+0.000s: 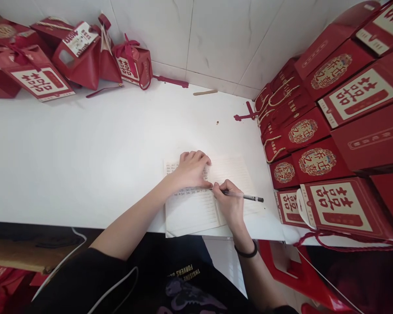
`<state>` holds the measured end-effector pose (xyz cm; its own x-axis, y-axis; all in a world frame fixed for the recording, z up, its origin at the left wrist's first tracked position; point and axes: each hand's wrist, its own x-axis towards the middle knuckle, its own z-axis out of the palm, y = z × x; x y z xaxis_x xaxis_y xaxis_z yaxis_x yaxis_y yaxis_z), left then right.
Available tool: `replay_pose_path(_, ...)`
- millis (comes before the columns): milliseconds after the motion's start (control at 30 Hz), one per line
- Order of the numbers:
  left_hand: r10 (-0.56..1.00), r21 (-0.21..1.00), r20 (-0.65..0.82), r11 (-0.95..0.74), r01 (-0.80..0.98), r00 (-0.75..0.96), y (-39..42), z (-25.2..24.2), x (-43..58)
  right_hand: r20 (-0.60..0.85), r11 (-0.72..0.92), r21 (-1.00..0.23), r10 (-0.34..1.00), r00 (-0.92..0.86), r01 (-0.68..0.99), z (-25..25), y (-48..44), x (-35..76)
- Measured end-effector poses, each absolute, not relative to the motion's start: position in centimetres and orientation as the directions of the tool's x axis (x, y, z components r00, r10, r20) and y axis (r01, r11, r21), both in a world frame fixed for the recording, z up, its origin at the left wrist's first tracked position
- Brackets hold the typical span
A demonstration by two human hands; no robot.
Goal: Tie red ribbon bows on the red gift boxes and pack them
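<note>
An open notebook [191, 216] lies at the front of the white table, its left page partly filled with rows of handwriting and its right page ruled. My left hand [193, 170] rests over the upper part of the left page, fingers spread and curved, covering some of the writing. In my right hand [229, 201] is a black pen [253, 198], gripped near its tip. The tip is close to my left thumb, at the end of the lowest written row; whether it touches the paper I cannot tell. A dark band circles my right wrist.
Red gift boxes [343, 163] are stacked along the right side of the white table [85, 174]. More red boxes [41, 83] stand at the back left. A flat stick [205, 92] and a red cord [245, 117] lie near the tiled wall [216, 43].
</note>
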<state>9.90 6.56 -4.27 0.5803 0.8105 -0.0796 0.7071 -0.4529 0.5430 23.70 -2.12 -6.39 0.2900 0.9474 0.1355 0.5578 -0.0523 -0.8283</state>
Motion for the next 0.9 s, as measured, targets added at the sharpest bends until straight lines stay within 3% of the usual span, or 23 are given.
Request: replay_pose_path(900, 0.817, 0.545, -0.055, -0.458, 0.703, 0.574, 6.32, -4.50, 9.93, 0.177, -0.032, -0.827, 0.933, 0.313, 0.562, -6.29, -2.17, 23.62)
